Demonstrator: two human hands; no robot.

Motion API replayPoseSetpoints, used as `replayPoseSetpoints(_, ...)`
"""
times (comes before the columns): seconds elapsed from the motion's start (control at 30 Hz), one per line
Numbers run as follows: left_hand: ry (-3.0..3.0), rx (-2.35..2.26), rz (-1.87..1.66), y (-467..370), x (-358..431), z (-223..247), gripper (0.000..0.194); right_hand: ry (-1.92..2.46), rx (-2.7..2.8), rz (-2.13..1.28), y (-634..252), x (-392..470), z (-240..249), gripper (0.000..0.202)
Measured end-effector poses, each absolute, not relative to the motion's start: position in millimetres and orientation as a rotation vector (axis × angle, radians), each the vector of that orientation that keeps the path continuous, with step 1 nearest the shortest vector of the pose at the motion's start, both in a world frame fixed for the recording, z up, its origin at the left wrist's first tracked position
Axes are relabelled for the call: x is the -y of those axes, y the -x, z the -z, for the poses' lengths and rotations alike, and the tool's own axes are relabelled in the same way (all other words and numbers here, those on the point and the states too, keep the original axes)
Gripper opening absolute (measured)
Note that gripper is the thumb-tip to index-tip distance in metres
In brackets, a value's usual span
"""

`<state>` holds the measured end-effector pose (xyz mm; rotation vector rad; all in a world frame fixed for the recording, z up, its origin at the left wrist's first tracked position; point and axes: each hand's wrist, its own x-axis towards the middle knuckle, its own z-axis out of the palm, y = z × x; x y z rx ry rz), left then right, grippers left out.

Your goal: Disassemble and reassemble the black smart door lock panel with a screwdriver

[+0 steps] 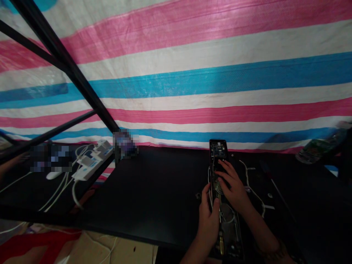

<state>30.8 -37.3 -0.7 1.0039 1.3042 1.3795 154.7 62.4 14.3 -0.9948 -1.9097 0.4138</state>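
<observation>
A long, narrow black electronics housing (231, 223) lies open on the black table, its inside facing up. At its far end a circuit board (217, 150) shows, and thin white wires (229, 216) loop through its middle. Near the close end sits a brass-coloured part (221, 245). My left hand (208, 216) wraps around the housing's left edge, with the thumb on top. Stretched across the middle, the fingers of my right hand (232, 185) are apart and touch its inner parts. What lies under those fingertips is partly hidden.
To the right lie a white cable (247, 178), a screwdriver (277, 190) and small loose pieces. A plastic bottle (316, 150) leans at the back right. On the left, a power strip (88, 167) with plugs sits by a black metal frame (82, 86). A striped tarp (192, 82) hangs behind.
</observation>
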Motion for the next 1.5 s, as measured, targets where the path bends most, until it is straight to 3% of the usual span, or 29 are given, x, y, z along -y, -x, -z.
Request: replayPoseSetpoints(1.5,-1.004,-1.243,-1.359,-29.9,34.3,-1.1,0.053,0.992,1.847,-0.509,-156.2,-60.7,-13.0,0.025)
